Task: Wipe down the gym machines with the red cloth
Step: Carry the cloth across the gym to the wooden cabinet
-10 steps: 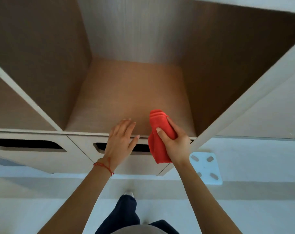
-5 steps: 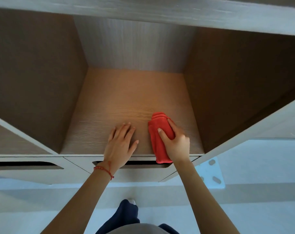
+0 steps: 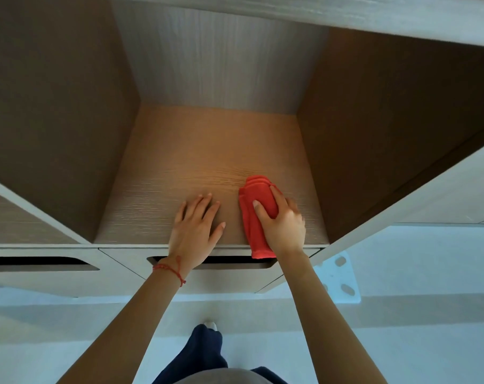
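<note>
A folded red cloth lies on the wooden floor of an open shelf cubby, near its front right. My right hand grips the cloth, fingers and thumb curled round it, and its lower end hangs over the front edge. To the left of the cloth, my left hand rests flat on the shelf floor with fingers straight. A red string bracelet sits on that wrist. No gym machine is in view.
The cubby has brown side walls and a grey back panel. Below it is a drawer front with a cut-out handle slot. A white bracket sits on the pale floor at the right.
Both hands have moved forward from the front edge onto the shelf floor. The cloth went deeper in with the right hand. The view has tilted up slightly.
</note>
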Demonstrator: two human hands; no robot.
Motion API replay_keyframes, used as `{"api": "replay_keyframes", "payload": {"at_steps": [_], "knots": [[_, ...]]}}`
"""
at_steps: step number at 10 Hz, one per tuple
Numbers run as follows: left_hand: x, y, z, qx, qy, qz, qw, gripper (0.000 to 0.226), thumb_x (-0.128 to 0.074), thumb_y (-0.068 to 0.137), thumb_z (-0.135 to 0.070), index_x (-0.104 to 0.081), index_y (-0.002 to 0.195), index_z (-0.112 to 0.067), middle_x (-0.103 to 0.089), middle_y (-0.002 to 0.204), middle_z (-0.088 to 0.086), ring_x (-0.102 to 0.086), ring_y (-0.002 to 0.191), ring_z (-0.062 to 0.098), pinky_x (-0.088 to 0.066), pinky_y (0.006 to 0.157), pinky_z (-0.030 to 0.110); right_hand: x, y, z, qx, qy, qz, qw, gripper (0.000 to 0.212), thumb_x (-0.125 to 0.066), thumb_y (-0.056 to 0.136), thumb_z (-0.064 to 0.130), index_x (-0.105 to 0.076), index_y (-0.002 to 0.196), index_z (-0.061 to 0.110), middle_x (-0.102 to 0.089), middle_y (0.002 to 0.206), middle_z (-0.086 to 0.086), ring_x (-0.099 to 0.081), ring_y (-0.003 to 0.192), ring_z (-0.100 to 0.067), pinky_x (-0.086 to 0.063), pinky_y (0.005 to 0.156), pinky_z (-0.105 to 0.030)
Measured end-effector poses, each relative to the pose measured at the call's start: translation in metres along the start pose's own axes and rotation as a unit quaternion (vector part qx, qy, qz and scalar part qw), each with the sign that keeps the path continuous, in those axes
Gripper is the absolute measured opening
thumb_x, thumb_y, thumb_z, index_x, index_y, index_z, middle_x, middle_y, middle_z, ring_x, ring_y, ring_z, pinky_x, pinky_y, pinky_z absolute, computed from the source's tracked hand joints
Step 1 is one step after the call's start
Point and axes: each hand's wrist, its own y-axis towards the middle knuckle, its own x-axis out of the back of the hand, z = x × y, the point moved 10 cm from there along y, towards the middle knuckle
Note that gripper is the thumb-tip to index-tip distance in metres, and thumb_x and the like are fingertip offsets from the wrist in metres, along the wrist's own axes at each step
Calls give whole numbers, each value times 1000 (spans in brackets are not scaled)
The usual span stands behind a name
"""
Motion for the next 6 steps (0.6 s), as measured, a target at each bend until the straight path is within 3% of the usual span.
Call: {"api": "replay_keyframes", "payload": {"at_steps": [1,2,6], "knots": [[-1,-2,-1,-2,-17,-15,1000,47,-54,91,-33,-49,129,-6,-44,140,14,-35,133,28,-20,111,49,2,-2,0,13,4,7,1000,60,-49,84,57,-39,137,29,-51,130,-10,-50,114,-34,-37,100,-46],[2,-9,-4,5,-37,-25,999,47,-59,88,-28,-50,128,-4,-46,138,17,-37,131,31,-21,110,50,7,-11,0,27,23,0,999,61,-52,84,53,-39,137,25,-48,134,-9,-45,120,-31,-35,102,-47],[6,-74,-42,32,-65,-49,996,50,-46,90,-33,-50,128,-2,-46,137,20,-36,131,32,-26,108,53,37,-80,-28,77,99,-23,992,58,-59,85,42,-44,135,17,-47,135,-10,-43,123,-27,-41,99,-45]]}}
